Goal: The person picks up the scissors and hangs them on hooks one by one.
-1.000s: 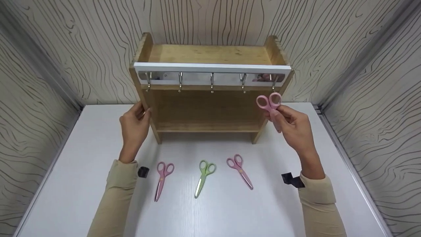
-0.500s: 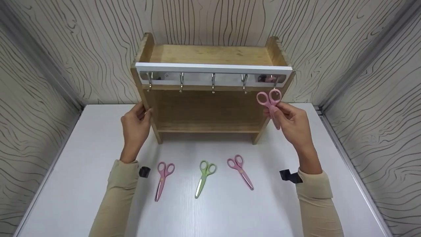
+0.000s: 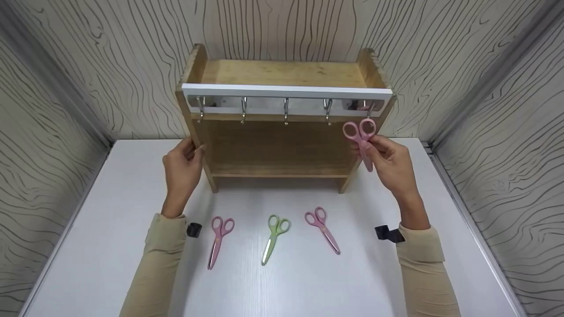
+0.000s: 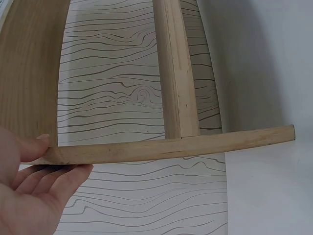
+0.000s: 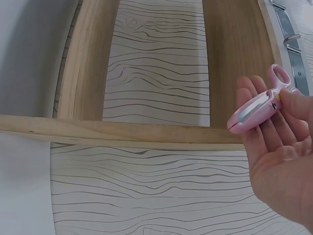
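Note:
My right hand (image 3: 394,169) pinches a pair of pink scissors (image 3: 362,141) between thumb and fingers, loops up and tip down. One loop overlaps the lower end of the rightmost metal hook (image 3: 371,108) in the head view. The right wrist view shows the scissors (image 5: 257,111) lying across the fingers, blades together. My left hand (image 3: 183,169) grips the left side panel of a wooden shelf (image 3: 282,72). Seen from the left wrist, the thumb is on one face of the panel (image 4: 122,151) and the fingers are behind it.
A white rail (image 3: 286,90) with several metal hooks runs along the shelf's upper front. On the white table (image 3: 246,295) lie pink scissors (image 3: 215,246) at left, green scissors (image 3: 269,246) in the middle and another pink pair (image 3: 327,235) at right. Wood-grain patterned walls enclose the table.
The right hand has raised the pink scissors slightly, bringing one loop up to the rightmost hook's end. The left hand keeps its grip on the shelf's side panel.

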Motion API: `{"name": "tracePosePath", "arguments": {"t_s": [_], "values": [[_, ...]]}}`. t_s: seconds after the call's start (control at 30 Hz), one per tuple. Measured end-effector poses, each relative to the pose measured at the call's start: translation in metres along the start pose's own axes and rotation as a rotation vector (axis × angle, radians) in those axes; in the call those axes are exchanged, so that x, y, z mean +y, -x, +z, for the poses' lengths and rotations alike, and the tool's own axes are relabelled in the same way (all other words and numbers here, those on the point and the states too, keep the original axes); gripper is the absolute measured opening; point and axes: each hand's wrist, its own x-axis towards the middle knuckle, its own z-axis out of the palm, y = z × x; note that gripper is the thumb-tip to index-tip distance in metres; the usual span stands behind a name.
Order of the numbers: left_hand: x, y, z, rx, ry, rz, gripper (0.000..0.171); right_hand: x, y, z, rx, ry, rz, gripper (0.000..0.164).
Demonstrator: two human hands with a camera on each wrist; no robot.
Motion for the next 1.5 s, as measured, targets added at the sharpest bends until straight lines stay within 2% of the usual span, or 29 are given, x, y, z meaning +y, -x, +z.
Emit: {"name": "tracePosePath", "arguments": {"t_s": [0.53, 0.9, 1.17, 1.5], "values": [[-0.002, 0.004, -0.001, -0.005, -0.029, -0.025, 0.036, 0.005, 0.003, 0.001, -0.012, 0.105, 0.004, 0.034], [-0.002, 0.002, 0.0, 0.001, -0.022, -0.016, 0.035, 0.017, 0.013, -0.001, -0.004, 0.08, 0.015, 0.037], [-0.002, 0.001, 0.001, 0.005, -0.007, 0.005, 0.035, 0.032, 0.027, -0.001, -0.006, 0.1, 0.067, 0.04], [-0.003, 0.001, 0.002, 0.012, 0.016, 0.007, 0.033, 0.052, 0.047, 0.007, -0.022, 0.089, 0.184, 0.045]]}}
